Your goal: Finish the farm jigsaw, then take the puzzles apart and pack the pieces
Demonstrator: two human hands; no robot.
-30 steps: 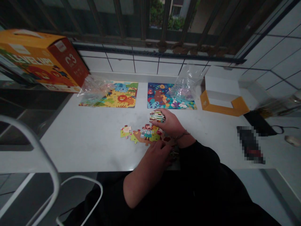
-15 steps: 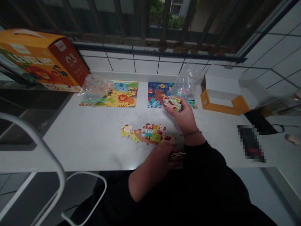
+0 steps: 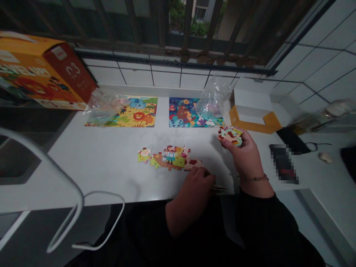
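Observation:
A partly joined jigsaw puzzle with a figure in a teal apron and a cow lies on the white counter. A piece with a hen sits at its left end. My left hand is closed at the puzzle's lower right, its fingertips by the cow's brown-and-white body. Edges of a few puzzle pieces stick out from under that hand; the rest of them is hidden. Further right, my right hand grips a stack of puzzle pieces between thumb and fingers, raised above the counter.
At the back lie a yellow lion picture sheet and a blue night-animal sheet, each partly under clear plastic bags. An orange box stands left, an opened carton right. A white cable or tube crosses the left foreground.
My right hand has moved right with its stack of pieces, away from the blue sheet. My left hand has shifted slightly right. The view has swung a little to the right.

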